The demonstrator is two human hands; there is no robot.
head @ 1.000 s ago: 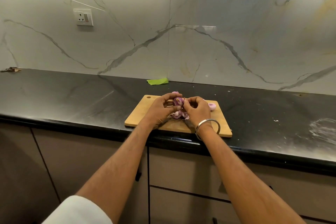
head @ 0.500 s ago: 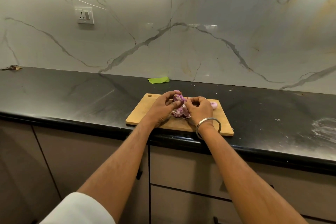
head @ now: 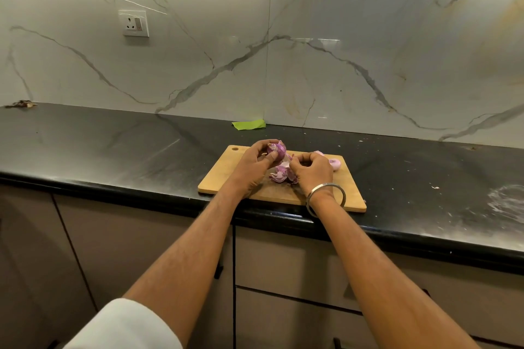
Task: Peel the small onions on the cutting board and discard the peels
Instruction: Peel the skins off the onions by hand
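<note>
The black, streaked stone bench [head: 113, 156] carries my rectangular wooden cutting board [head: 226, 176] at its front edge. Above it my left hand [head: 252, 167] grips a round purple onion [head: 276, 149]; my right hand [head: 313, 171] pinches its papery skin, above curled peels [head: 282, 176].

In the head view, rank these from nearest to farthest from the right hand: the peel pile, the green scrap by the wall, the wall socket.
From the right hand:
1. Peel pile, on the cutting board, touching the hand's left side.
2. Green scrap, behind the board at the wall's foot.
3. Wall socket, high up, far left.
</note>
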